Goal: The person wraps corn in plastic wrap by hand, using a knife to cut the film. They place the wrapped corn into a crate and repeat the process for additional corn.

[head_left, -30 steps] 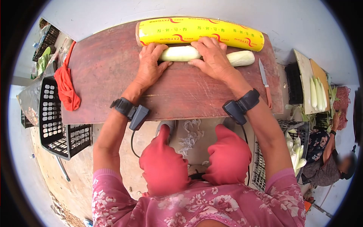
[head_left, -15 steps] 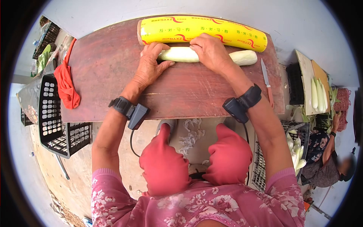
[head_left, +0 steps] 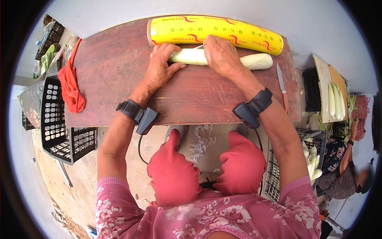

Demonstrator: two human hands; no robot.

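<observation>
A long pale green vegetable (head_left: 258, 61) lies crosswise near the far side of the reddish-brown table. My left hand (head_left: 161, 61) is closed around its left end, thumb on the near side and fingers on the far side. Across the middle of it rests my right hand (head_left: 223, 55), fingers curled into a pinch; a thin whitish edge shows at the fingertips, and what they grip is too small to make out. Just behind lies a yellow roll of cling wrap (head_left: 215, 30) with red and green print. A knife (head_left: 281, 81) with a reddish handle lies to the right.
Red cloth (head_left: 71, 87) hangs over the table's left edge, beside a black plastic crate (head_left: 51, 115). Pale vegetables (head_left: 313, 161) fill a crate on the right, and several more (head_left: 336, 101) lie on a board. Another person (head_left: 344, 171) is at far right.
My right hand's fingers have curled in more tightly, and a thin whitish edge now shows beside them. My left hand still holds the vegetable's left end.
</observation>
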